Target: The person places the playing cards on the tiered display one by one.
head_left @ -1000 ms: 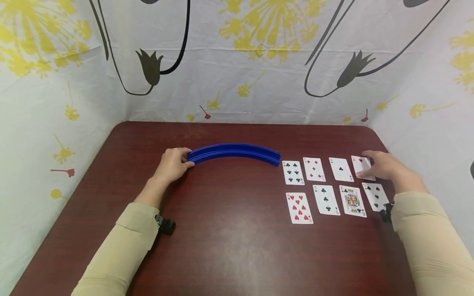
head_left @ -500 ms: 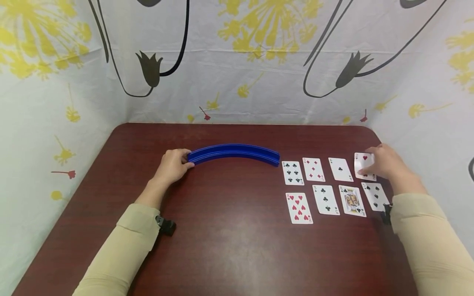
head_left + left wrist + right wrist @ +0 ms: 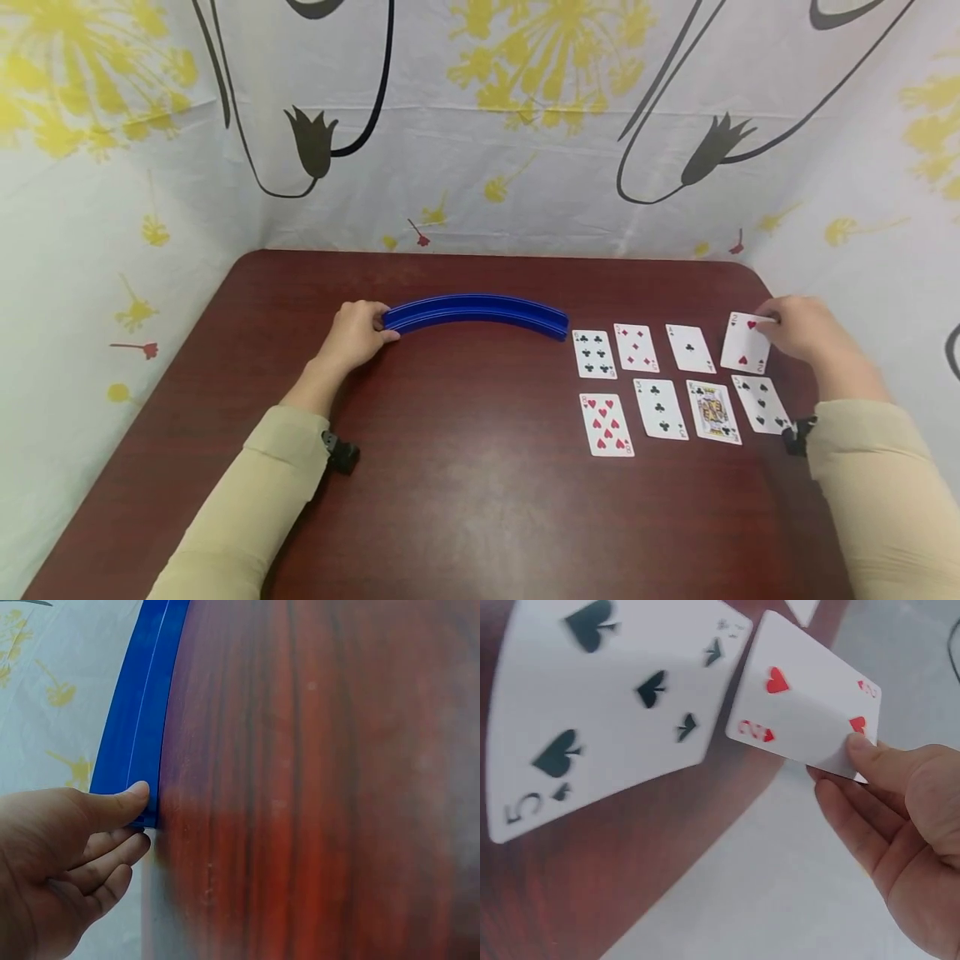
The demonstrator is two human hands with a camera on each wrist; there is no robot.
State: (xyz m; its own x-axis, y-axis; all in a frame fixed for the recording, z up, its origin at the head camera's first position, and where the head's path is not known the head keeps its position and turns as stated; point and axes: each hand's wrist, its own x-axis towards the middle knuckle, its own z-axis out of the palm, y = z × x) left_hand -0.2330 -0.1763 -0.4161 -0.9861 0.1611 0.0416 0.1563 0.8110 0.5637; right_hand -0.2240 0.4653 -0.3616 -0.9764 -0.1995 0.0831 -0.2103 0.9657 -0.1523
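A curved blue plastic card holder [image 3: 476, 308] with a lengthwise groove stands at the table's far side. My left hand [image 3: 356, 335] pinches its left end; in the left wrist view the thumb [image 3: 131, 801] lies on the blue face and the fingers sit behind. At the far right, my right hand [image 3: 806, 333] pinches the two of hearts [image 3: 742, 346] by its right edge. The right wrist view shows the two of hearts [image 3: 810, 690] between thumb and fingers, tilted, beside the five of spades [image 3: 615, 697]. No card is seen in the holder's groove.
Face-up cards lie in two rows: six of clubs [image 3: 594, 354], five of diamonds [image 3: 636, 347] and ace of clubs [image 3: 690, 348] behind; eight of hearts [image 3: 606, 425], three of clubs [image 3: 660, 408], king of clubs [image 3: 713, 412] and five of spades [image 3: 761, 404] in front. A patterned cloth [image 3: 480, 167] hangs behind the table.
My right hand has slid the two of hearts rightward, then taken it by its right edge and tilted it. The left hand has kept its grip on the blue holder.
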